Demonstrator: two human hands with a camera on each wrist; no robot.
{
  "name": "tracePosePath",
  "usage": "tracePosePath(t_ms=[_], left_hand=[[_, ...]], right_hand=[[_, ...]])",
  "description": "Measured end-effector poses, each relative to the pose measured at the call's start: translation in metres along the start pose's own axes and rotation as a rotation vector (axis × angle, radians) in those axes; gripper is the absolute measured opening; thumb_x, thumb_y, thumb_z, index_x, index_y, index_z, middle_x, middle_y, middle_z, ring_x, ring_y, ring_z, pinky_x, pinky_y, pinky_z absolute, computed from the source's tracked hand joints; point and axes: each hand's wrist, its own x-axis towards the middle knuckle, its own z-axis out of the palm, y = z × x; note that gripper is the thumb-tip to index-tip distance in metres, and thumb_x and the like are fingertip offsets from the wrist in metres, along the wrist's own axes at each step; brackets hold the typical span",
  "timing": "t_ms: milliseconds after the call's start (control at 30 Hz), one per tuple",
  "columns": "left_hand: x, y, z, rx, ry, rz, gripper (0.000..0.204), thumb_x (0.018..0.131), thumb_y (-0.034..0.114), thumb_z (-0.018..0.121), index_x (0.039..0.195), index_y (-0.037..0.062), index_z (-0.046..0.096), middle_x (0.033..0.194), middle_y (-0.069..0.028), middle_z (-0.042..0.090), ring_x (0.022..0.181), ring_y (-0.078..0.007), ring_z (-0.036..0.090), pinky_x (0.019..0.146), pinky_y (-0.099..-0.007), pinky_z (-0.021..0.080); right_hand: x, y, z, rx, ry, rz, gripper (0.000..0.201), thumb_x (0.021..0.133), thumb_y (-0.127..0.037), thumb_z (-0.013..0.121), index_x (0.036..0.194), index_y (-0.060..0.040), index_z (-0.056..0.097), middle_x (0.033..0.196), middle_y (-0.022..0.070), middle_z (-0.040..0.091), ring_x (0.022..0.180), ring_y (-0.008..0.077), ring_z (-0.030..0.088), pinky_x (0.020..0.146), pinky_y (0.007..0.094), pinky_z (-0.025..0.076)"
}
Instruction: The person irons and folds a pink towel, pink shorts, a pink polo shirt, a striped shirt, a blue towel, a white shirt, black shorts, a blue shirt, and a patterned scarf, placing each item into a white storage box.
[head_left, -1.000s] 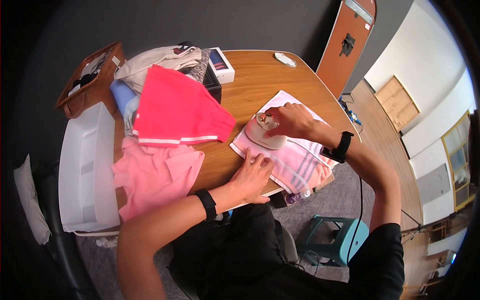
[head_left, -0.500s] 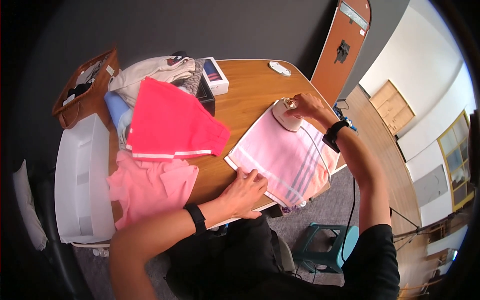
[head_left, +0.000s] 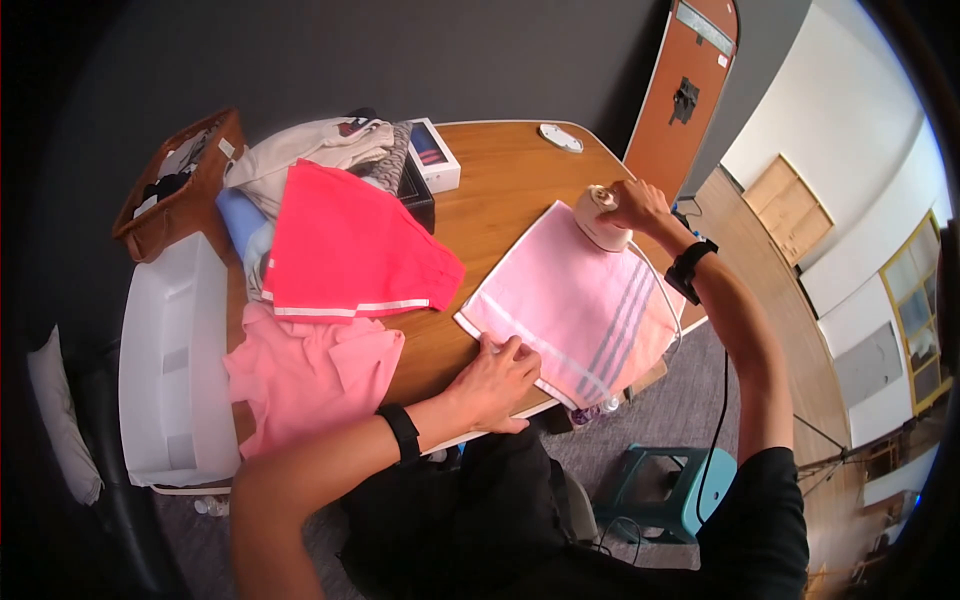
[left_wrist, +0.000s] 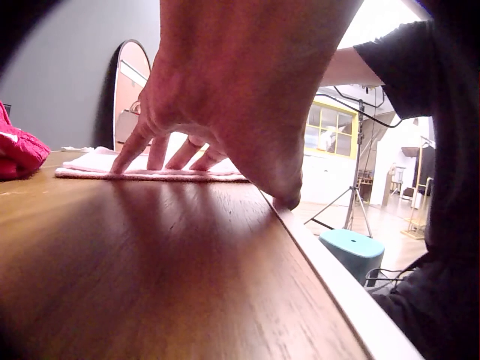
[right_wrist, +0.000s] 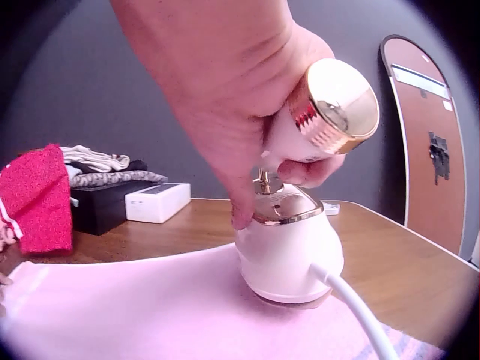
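A pink towel (head_left: pixel 555 295) with grey stripes lies flat on the wooden table. On its far right part stands a small white handheld iron (head_left: pixel 603 230) with gold trim. My right hand (head_left: pixel 643 205) grips the iron by its handle; in the right wrist view the fingers wrap around the handle and the thumb points down along the body (right_wrist: pixel 289 255). My left hand (head_left: pixel 490 385) is at the towel's near left edge. Its spread fingers touch the cloth, fingertips down, as the left wrist view shows, with the heel of the hand at the table's edge.
Left of the towel lie red shorts (head_left: pixel 355 250) and a pink garment (head_left: pixel 310 370), beside a white plastic bin (head_left: pixel 175 370). A brown basket (head_left: pixel 180 195) and boxes (head_left: pixel 435 160) stand farther back. The iron's white cord (head_left: pixel 665 285) crosses the towel. A teal stool (head_left: pixel 665 490) stands below.
My right hand has slid the iron from the towel's left middle to its far right part. The towel now lies flatter. My left hand has stayed at the near left edge.
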Motion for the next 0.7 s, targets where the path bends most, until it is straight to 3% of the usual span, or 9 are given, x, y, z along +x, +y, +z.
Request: tracePosePath(t_ms=[100, 300, 367, 500, 700], left_hand=[[0.000, -0.001, 0.000, -0.024, 0.010, 0.008, 0.090, 0.076, 0.067, 0.073, 0.128, -0.0045, 0.057, 0.126, -0.0129, 0.053, 0.115, -0.0327, 0.049, 0.095, -0.0533, 0.041], [0.000, 0.000, -0.003, -0.027, -0.045, 0.007, 0.087, 0.077, 0.065, 0.073, 0.128, -0.0034, 0.057, 0.126, -0.0129, 0.053, 0.114, -0.0313, 0.049, 0.093, -0.0517, 0.040], [0.002, 0.000, -0.005, -0.021, -0.057, 0.014, 0.087, 0.078, 0.065, 0.072, 0.128, -0.0035, 0.057, 0.126, -0.0131, 0.053, 0.113, -0.0313, 0.049, 0.094, -0.0516, 0.040], [0.001, 0.001, -0.007, -0.003, -0.031, 0.017, 0.087, 0.079, 0.066, 0.071, 0.129, -0.0039, 0.056, 0.126, -0.0140, 0.053, 0.112, -0.0318, 0.049, 0.095, -0.0529, 0.039], [0.001, 0.000, -0.008, -0.031, -0.051, 0.023, 0.089, 0.079, 0.064, 0.072, 0.134, -0.0035, 0.053, 0.130, -0.0166, 0.054, 0.117, -0.0338, 0.049, 0.097, -0.0541, 0.039]], right_hand=[[0.003, -0.008, 0.011, 0.044, -0.007, -0.142, 0.059, 0.067, -0.054, 0.084, 0.108, -0.0132, 0.078, 0.097, 0.0133, 0.077, 0.094, 0.0343, 0.074, 0.079, 0.0450, 0.059], [0.009, -0.024, 0.020, 0.082, -0.060, -0.005, 0.057, 0.066, -0.056, 0.083, 0.104, -0.0135, 0.079, 0.098, 0.0128, 0.077, 0.096, 0.0331, 0.074, 0.080, 0.0450, 0.059], [0.026, -0.010, 0.024, 0.036, -0.090, 0.099, 0.059, 0.066, -0.056, 0.084, 0.105, -0.0124, 0.079, 0.100, 0.0127, 0.077, 0.098, 0.0313, 0.074, 0.083, 0.0430, 0.059], [0.032, 0.029, 0.033, -0.030, 0.039, 0.171, 0.059, 0.065, -0.051, 0.088, 0.107, -0.0106, 0.079, 0.103, 0.0134, 0.078, 0.098, 0.0309, 0.075, 0.084, 0.0428, 0.060], [-0.006, 0.061, 0.014, -0.043, 0.073, 0.029, 0.059, 0.067, -0.051, 0.087, 0.111, -0.0123, 0.078, 0.100, 0.0126, 0.078, 0.094, 0.0324, 0.075, 0.082, 0.0444, 0.060]])
